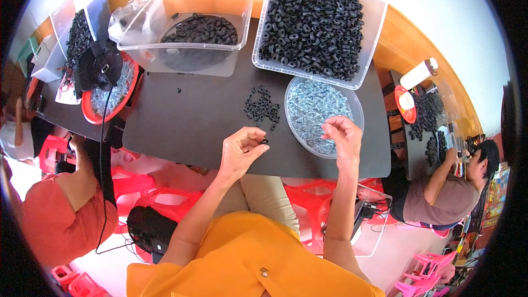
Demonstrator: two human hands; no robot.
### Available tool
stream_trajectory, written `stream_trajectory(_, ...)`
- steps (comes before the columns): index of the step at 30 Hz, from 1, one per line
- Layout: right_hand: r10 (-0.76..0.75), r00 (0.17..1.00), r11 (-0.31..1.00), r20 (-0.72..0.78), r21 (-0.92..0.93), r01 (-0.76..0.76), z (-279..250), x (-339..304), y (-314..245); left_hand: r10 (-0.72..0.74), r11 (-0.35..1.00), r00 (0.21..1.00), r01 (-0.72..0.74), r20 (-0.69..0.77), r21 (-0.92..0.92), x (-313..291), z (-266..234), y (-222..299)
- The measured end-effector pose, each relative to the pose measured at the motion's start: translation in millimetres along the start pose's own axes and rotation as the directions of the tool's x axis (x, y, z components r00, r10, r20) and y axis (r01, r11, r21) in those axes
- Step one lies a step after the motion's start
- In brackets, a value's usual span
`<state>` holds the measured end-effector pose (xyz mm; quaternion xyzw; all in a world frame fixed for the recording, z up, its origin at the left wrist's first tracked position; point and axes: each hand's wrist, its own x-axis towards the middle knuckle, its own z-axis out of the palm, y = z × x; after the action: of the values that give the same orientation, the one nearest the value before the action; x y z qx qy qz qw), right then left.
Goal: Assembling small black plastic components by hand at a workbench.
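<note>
Over the near part of the dark table, my left hand (241,151) pinches a small black ring-shaped part (265,142) between thumb and fingers. My right hand (344,138) is closed in a pinch above the right side of a round clear tray (358,111); whatever its fingertips hold is too small to make out. Small shiny silver-blue pieces (316,107), perhaps springs, fill that tray. A loose group of small black rings (262,104) lies on the table just beyond my left hand.
Beyond the tray stands a large clear bin (369,60) full of black parts. Another clear bin (187,55) holds a container of black pieces. The dark table (187,110) ends before my lap. People (445,198) sit at side tables; red stools (132,184) stand below.
</note>
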<state>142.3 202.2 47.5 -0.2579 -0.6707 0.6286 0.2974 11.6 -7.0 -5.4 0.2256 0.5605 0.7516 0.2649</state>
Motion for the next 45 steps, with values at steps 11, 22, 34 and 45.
stream_trajectory(11,-0.108,0.963,0.982,0.248,-0.122,0.141,82.3,-40.1,-5.7,0.041,0.999,0.997,-0.041,0.064,0.003,-1.7,-4.0,-6.8)
stream_trajectory(22,-0.159,0.952,0.900,0.261,-0.358,0.248,94.0,-41.5,-14.0,0.077,0.994,0.993,-0.083,0.087,0.072,-2.9,-3.0,-1.0)
stream_trajectory(34,-0.308,0.933,0.775,0.185,-0.520,0.359,93.5,-55.6,-0.1,0.044,0.993,0.999,-0.042,0.016,-0.114,-3.9,-4.7,-1.1)
stream_trajectory(45,-0.428,0.885,0.395,0.182,-0.844,0.364,119.3,-33.5,29.8,0.070,0.979,0.993,-0.087,-0.099,-0.183,-4.2,-3.1,-5.7)
